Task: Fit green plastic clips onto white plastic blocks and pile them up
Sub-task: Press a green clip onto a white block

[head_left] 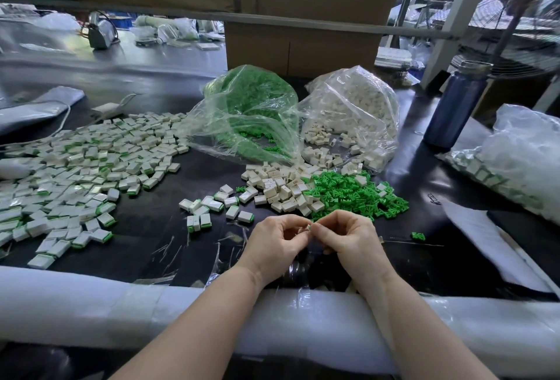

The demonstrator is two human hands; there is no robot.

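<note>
Far left on the bench (169,167): wide spread of finished blocks (75,173), glossy white, flat and boxy, green-edged. Nearer centre, small cluster of finished pieces (212,207). Left hand (277,238) pinching a white block (303,229), mostly hidden, long axis impossible to tell. Right hand (348,235) pinching a green clip (309,226) against it, fingertips of both hands touching. Just beyond, loose white blocks (281,188), then green clips (348,194), small and ridged; right hand nearer these. Behind, crinkled clear bags (303,113) of both.

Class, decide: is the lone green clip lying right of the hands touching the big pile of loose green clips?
Apart. The head view shows bare dark table between the lone green clip and the pile of green clips.
</note>
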